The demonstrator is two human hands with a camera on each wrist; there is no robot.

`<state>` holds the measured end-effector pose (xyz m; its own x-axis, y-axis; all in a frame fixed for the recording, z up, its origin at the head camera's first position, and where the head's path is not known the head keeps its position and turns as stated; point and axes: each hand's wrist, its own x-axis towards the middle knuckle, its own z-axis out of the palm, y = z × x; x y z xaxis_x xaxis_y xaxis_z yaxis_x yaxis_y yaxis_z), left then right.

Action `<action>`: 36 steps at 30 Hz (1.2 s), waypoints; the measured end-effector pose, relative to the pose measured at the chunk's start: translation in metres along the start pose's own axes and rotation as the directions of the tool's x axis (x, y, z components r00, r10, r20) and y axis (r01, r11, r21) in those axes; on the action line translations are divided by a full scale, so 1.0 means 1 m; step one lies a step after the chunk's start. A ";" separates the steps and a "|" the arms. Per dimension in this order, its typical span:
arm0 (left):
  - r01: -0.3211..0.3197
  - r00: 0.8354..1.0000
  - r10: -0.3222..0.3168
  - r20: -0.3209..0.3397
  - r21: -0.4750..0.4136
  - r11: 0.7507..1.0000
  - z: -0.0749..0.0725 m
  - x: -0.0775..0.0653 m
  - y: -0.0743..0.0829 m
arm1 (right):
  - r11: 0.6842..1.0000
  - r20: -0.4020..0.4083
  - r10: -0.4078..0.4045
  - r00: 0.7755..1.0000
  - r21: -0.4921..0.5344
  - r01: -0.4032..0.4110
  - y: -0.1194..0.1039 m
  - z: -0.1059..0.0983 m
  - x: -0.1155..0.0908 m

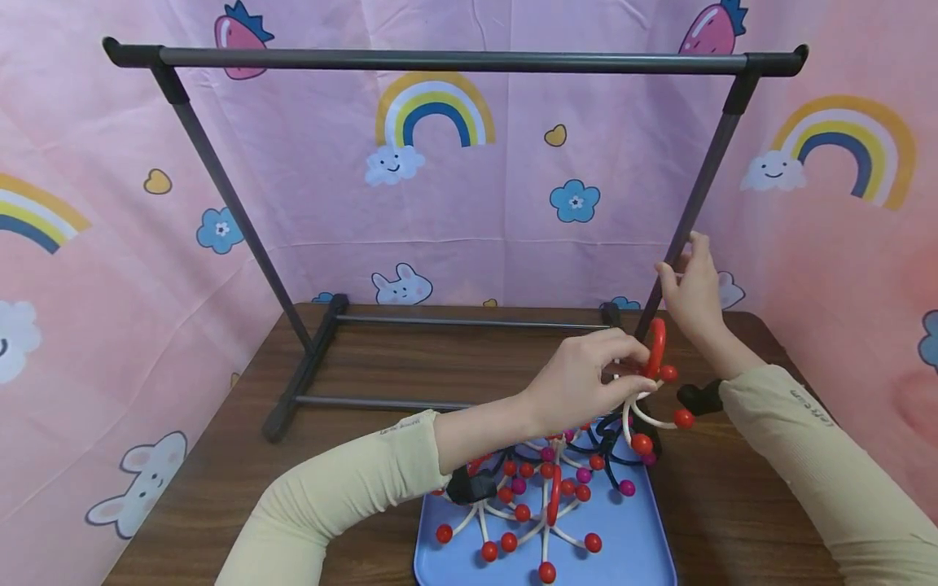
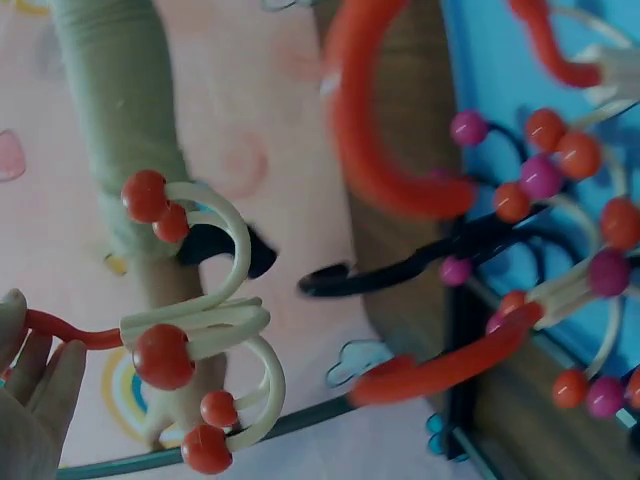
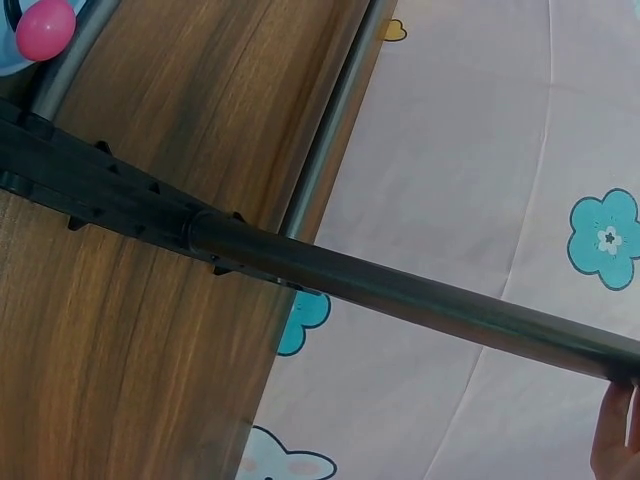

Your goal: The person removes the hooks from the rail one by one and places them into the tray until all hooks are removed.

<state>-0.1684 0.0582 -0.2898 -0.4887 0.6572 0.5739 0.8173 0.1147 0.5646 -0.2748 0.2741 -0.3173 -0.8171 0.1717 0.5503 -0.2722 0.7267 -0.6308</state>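
Note:
My left hand (image 1: 586,378) pinches a multi-prong hanger (image 1: 657,346) by its red hook, at the right of the table. White curved prongs tipped with red balls hang below the hook; in the left wrist view the hanger (image 2: 190,335) shows from the side. My right hand (image 1: 692,289) grips the right post (image 1: 707,179) of a dark metal rack, thumb on one side and fingers on the other. Only its fingertips (image 3: 612,425) show under the post in the right wrist view. The held hanger is close beside the lower part of that post.
A blue tray (image 1: 608,561) at the table's front holds several more hangers (image 1: 545,529), some white-pronged with red balls, some black with magenta balls. The rack's top bar (image 1: 454,61) spans above the wooden table (image 1: 198,505). A patterned pink curtain (image 1: 506,203) surrounds the back and sides.

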 end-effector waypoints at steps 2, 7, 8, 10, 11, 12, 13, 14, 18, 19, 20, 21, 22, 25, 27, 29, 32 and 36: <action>-0.013 0.999 0.012 0.046 0.023 1.000 0.005 -0.006 0.000 | 1.000 -0.007 -0.003 1.000 0.000 0.003 0.000 0.000 0.000; -0.080 0.988 0.066 0.141 0.093 0.992 0.014 -0.017 0.002 | 1.000 -0.017 -0.010 1.000 0.004 0.010 0.001 0.001 0.001; -0.091 0.986 0.076 0.151 0.093 0.992 0.015 -0.018 0.003 | 1.000 -0.018 -0.012 1.000 0.004 0.012 0.001 0.001 0.001; -0.108 0.985 0.097 0.142 0.068 0.992 0.016 -0.019 0.005 | 1.000 -0.016 -0.013 1.000 0.000 0.013 0.002 0.000 0.002; -0.110 0.985 0.102 0.137 0.054 0.992 0.017 -0.020 0.006 | 1.000 -0.017 -0.012 1.000 0.000 0.012 0.003 0.000 0.002; -0.109 0.987 0.106 0.124 0.022 0.994 0.017 -0.020 0.008 | 1.000 -0.017 -0.012 1.000 0.001 0.012 0.003 0.000 0.002; -0.106 0.988 0.107 0.112 -0.012 0.994 0.018 -0.021 0.009 | 1.000 -0.017 -0.010 1.000 0.002 0.010 0.004 0.000 0.002; -0.098 0.989 0.102 0.109 -0.042 0.994 0.018 -0.022 0.011 | 1.000 -0.015 -0.009 1.000 0.001 0.009 0.004 0.000 0.002; -0.067 0.987 0.074 0.144 -0.059 0.996 0.026 -0.029 0.011 | 1.000 -0.001 -0.006 1.000 0.005 0.006 0.004 0.001 0.003; -0.054 0.983 0.061 0.171 -0.045 0.998 0.029 -0.031 0.010 | 1.000 0.002 -0.004 1.000 0.005 0.004 0.004 0.001 0.003; -0.043 0.979 0.048 0.201 -0.030 0.999 0.032 -0.033 0.008 | 1.000 0.005 -0.001 1.000 0.007 0.001 0.004 0.001 0.003; -0.030 0.974 0.035 0.224 -0.025 0.999 0.035 -0.036 0.007 | 1.000 0.008 0.003 1.000 0.007 -0.003 0.005 0.001 0.003; -0.020 0.969 0.025 0.245 -0.021 1.000 0.039 -0.038 0.005 | 1.000 0.010 0.007 1.000 0.009 -0.007 0.005 0.001 0.003; 0.018 0.954 -0.009 0.299 -0.026 1.000 0.046 -0.044 0.001 | 1.000 0.014 0.010 1.000 0.012 -0.010 0.006 0.001 0.003; 0.026 0.949 -0.019 0.316 -0.017 1.000 0.050 -0.048 -0.001 | 1.000 0.014 0.006 1.000 0.015 -0.006 0.006 0.001 0.003; 0.028 0.942 -0.028 0.336 0.003 1.000 0.052 -0.051 -0.003 | 1.000 0.010 -0.002 1.000 0.018 0.002 0.006 0.002 0.003; 0.042 0.923 -0.051 0.382 0.030 0.999 0.056 -0.055 -0.006 | 1.000 0.000 -0.010 1.000 0.024 0.010 0.007 0.002 0.004; 0.083 0.880 -0.117 0.460 0.095 0.992 0.060 -0.058 -0.009 | 1.000 -0.003 -0.010 1.000 0.025 0.010 0.008 0.003 0.005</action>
<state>-0.1297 0.0636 -0.3636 -0.3855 0.9077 0.1657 0.7994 0.2388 0.5513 -0.2824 0.2790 -0.3211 -0.8129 0.1667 0.5580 -0.2926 0.7116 -0.6387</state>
